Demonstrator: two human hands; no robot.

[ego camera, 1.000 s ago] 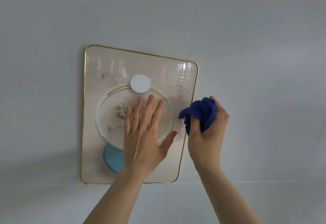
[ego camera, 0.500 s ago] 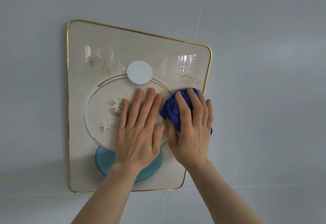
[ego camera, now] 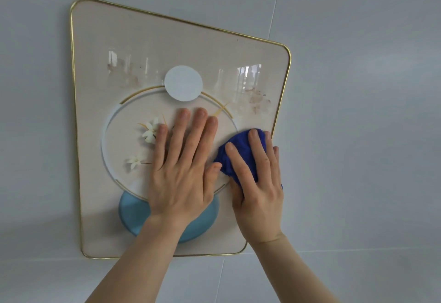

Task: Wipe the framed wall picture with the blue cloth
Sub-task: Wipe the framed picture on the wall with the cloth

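Observation:
A gold-rimmed framed picture (ego camera: 148, 47) hangs on the pale wall, showing a white disc, a large ring, small white flowers and a light blue disc. My left hand (ego camera: 183, 166) lies flat on its middle, fingers together and pointing up. My right hand (ego camera: 257, 183) presses a bunched blue cloth (ego camera: 238, 152) against the picture's right side, near the right frame edge. Brownish smudges (ego camera: 259, 99) mark the glass above the cloth, and more smudges (ego camera: 124, 73) sit at the upper left.
The wall (ego camera: 358, 87) is made of large pale grey tiles, with a vertical joint above the picture and a horizontal joint just below it. Nothing else hangs nearby.
My right hand brought the cloth from beside the frame onto the picture's right side and pressed it flat. The view has moved closer to the picture. My left hand stays flat on the centre.

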